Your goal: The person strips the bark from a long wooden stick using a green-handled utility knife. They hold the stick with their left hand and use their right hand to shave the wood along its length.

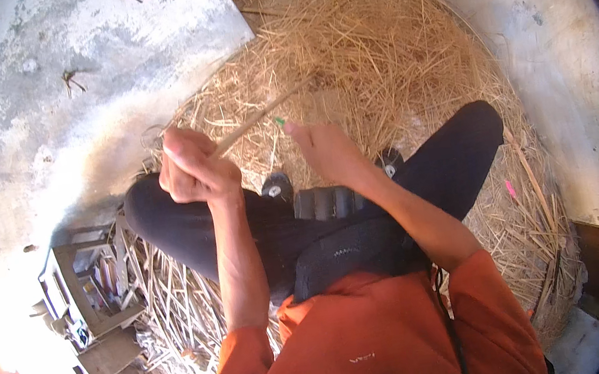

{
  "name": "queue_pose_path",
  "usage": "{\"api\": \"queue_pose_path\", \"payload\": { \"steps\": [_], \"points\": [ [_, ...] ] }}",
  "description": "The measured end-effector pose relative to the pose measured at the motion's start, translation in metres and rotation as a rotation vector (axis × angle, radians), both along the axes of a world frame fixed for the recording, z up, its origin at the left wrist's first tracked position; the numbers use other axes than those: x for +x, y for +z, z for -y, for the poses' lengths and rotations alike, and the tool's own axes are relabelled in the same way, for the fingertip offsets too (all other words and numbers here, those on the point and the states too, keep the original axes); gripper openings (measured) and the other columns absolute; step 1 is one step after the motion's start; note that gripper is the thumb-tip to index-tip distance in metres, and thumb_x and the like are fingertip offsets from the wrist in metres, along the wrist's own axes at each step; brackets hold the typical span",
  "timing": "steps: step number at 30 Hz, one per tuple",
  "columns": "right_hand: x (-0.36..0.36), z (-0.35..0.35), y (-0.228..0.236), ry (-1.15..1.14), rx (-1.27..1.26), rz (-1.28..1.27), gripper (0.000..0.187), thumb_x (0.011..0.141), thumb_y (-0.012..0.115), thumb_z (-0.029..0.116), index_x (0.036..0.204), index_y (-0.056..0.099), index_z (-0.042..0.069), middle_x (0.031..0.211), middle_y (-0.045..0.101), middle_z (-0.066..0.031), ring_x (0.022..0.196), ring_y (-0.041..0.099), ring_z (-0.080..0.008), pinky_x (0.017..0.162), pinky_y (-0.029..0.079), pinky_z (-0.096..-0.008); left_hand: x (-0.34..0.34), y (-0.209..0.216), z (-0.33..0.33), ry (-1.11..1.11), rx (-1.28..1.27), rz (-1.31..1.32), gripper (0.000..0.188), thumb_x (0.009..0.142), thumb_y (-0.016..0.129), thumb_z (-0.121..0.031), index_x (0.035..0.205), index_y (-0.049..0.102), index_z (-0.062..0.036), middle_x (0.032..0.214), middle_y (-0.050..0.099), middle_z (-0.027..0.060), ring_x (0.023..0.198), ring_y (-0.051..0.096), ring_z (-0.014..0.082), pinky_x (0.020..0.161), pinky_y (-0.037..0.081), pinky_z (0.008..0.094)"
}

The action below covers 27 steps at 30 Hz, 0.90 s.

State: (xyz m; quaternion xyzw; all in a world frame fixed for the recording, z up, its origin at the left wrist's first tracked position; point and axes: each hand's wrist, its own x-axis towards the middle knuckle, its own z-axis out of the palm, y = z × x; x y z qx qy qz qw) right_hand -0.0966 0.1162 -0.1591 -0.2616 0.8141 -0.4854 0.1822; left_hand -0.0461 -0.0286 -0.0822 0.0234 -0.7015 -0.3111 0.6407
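Note:
My left hand (198,166) is closed in a fist round one end of a slender pale stick (260,116), which looks like bamboo or wood. The stick slants up and away to the right, its far end over the shavings. Just right of it, my right hand (329,151) is closed with the thumb stretched forward. A small green piece (279,121) shows at the thumb's tip; the rest of what the hand holds is hidden or blurred. Both hands are above my bent legs, and the right hand looks apart from the stick.
A thick heap of straw-like shavings (386,39) spreads ahead and to the right. Worn pale walls (108,53) rise on both sides. At left lie a frame-like box (101,319) with small items and many thin sticks (180,316). A pink scrap (510,189) lies at right.

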Motion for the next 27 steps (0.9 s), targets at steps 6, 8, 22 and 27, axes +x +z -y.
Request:
{"api": "queue_pose_path", "payload": {
  "steps": [6,8,22,27],
  "points": [
    [0.022,0.003,0.018,0.035,-0.116,0.061,0.056,0.098,0.037,0.039,0.071,0.05,-0.008,0.057,0.042,-0.0253,0.051,0.036,-0.0333,0.054,0.035,-0.0457,0.0,-0.001,0.002,-0.004,0.038,0.004,0.05,0.098,0.032,-0.015,0.05,0.04,-0.0018,0.042,0.039,0.0055,0.036,0.038,0.0119,0.037,0.024,0.0256],
    [0.01,0.004,-0.01,-0.021,-0.115,-0.078,0.057,0.099,0.036,0.039,0.07,0.05,-0.008,0.055,0.04,-0.0246,0.051,0.035,-0.0314,0.054,0.035,-0.0458,0.006,-0.004,0.001,0.024,0.075,0.04,0.05,0.098,0.033,-0.015,0.05,0.04,-0.0019,0.042,0.039,0.0056,0.036,0.038,0.0119,0.038,0.024,0.0258],
    [0.019,-0.016,0.023,0.087,-0.085,0.142,0.059,0.099,0.033,0.04,0.074,0.055,-0.008,0.063,0.051,-0.0297,0.06,0.051,-0.0447,0.061,0.04,-0.0502,0.014,0.005,-0.006,-0.098,0.061,0.163,0.046,0.096,0.033,-0.016,0.054,0.045,-0.0002,0.048,0.046,0.0081,0.044,0.042,0.0154,0.043,0.029,0.0278],
    [0.01,-0.007,-0.007,0.051,-0.046,0.14,0.061,0.098,0.032,0.041,0.071,0.058,-0.007,0.064,0.055,-0.0297,0.064,0.057,-0.0468,0.062,0.044,-0.0531,0.008,-0.001,-0.01,-0.055,0.122,0.061,0.05,0.098,0.034,-0.02,0.051,0.038,-0.0025,0.043,0.038,0.0058,0.04,0.037,0.0136,0.042,0.026,0.0271]
  ]
}}
